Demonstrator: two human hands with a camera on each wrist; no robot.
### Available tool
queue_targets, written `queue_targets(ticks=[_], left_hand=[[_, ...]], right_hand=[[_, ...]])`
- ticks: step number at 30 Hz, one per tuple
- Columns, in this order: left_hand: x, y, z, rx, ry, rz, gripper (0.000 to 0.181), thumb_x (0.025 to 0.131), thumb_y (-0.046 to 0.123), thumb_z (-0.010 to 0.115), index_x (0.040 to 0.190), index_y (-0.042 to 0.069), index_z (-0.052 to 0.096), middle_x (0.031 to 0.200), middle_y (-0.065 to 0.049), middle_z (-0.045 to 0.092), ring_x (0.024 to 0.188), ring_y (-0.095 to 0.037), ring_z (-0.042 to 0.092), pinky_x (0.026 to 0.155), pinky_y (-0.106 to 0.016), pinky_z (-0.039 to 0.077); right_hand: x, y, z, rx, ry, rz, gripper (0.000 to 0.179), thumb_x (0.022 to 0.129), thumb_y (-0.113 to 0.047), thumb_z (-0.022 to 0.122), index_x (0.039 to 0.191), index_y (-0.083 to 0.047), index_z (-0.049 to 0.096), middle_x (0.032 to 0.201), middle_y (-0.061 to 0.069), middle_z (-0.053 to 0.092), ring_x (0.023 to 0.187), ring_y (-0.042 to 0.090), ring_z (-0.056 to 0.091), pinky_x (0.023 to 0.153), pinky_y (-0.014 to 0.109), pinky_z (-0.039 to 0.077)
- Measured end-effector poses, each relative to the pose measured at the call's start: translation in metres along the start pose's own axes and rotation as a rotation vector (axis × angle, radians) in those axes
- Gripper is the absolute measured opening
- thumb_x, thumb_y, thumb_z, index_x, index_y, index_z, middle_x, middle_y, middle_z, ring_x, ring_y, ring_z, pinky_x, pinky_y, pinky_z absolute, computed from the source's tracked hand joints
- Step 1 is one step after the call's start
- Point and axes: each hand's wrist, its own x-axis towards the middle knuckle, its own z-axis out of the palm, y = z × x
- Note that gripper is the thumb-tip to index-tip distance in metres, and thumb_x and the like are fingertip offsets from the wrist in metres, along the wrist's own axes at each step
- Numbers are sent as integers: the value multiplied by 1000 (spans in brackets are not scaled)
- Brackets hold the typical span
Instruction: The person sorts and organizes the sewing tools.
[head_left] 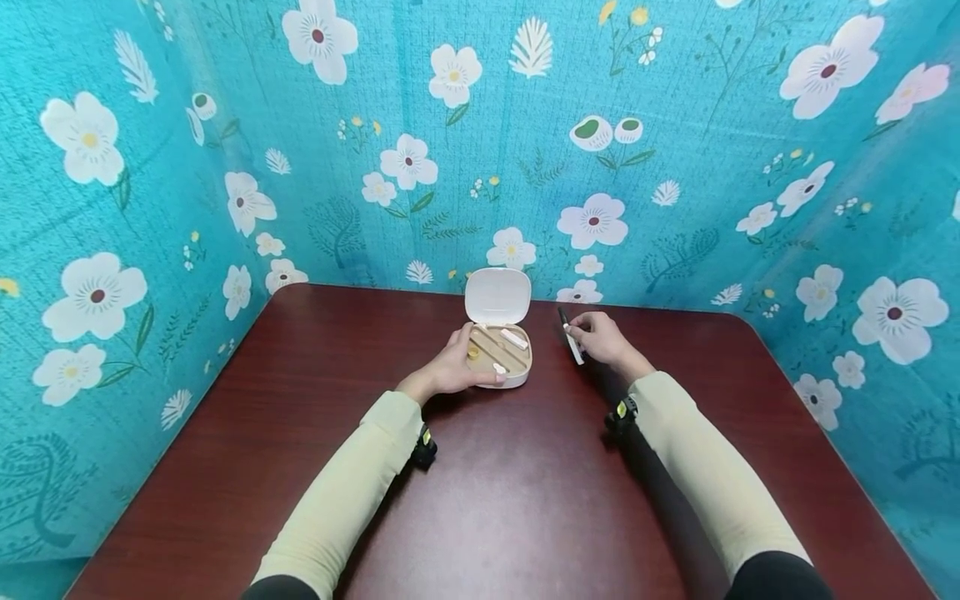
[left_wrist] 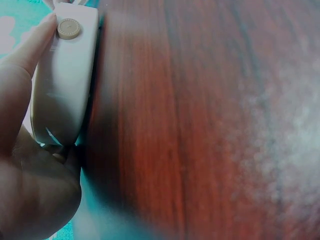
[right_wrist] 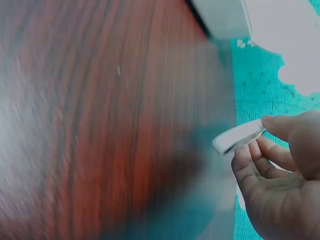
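Observation:
A small white storage box [head_left: 516, 381] stands on the table with its lid [head_left: 498, 296] raised at the back. Its beige inside is split into slanted compartments. These hold a yellow ring-shaped piece [head_left: 473, 353], a white oblong piece [head_left: 514, 338] and a small white piece [head_left: 499, 368]. My left hand [head_left: 448, 367] grips the box's left side, thumb along the front near a round beige button [left_wrist: 69, 29]. To the right of the box, my right hand [head_left: 598, 337] pinches a slim white bar [right_wrist: 239, 136] between thumb and fingers. A dark end sticks out beyond the fingers in the head view.
The dark red-brown wooden table [head_left: 510, 500] spreads around the box. Blue floral cloth [head_left: 480, 167] hangs behind the table and along both sides. Small black cameras sit on both wrists, the left camera [head_left: 424, 450] close to the tabletop.

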Motion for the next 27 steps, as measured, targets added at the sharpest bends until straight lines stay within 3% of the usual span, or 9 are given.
queue_targets(ticks=[11, 18, 27], left_hand=[[2, -1, 0, 7, 8, 7, 106, 75, 42, 90, 153, 12, 26, 149, -17, 33, 132, -28, 40, 110, -43, 36], [4, -5, 1, 9, 26, 17, 108, 75, 43, 90, 155, 12, 24, 148, -17, 34, 131, -27, 41, 111, -43, 36], [-2, 3, -1, -31, 19, 19, 110, 74, 40, 92, 156, 9, 25, 150, -19, 33, 133, -30, 40, 112, -45, 35]], right_hand=[[-7, -20, 16, 107, -8, -52, 29, 106, -13, 56, 119, 12, 62, 102, 22, 66, 77, 27, 66, 76, 45, 57], [-12, -36, 26, 184, -11, -132, 28, 105, -10, 56, 119, 13, 61, 103, 24, 66, 80, 29, 68, 83, 55, 55], [-17, -51, 42, 195, 21, -168, 28, 105, -14, 58, 119, 10, 61, 109, 23, 66, 82, 30, 69, 84, 55, 53]])
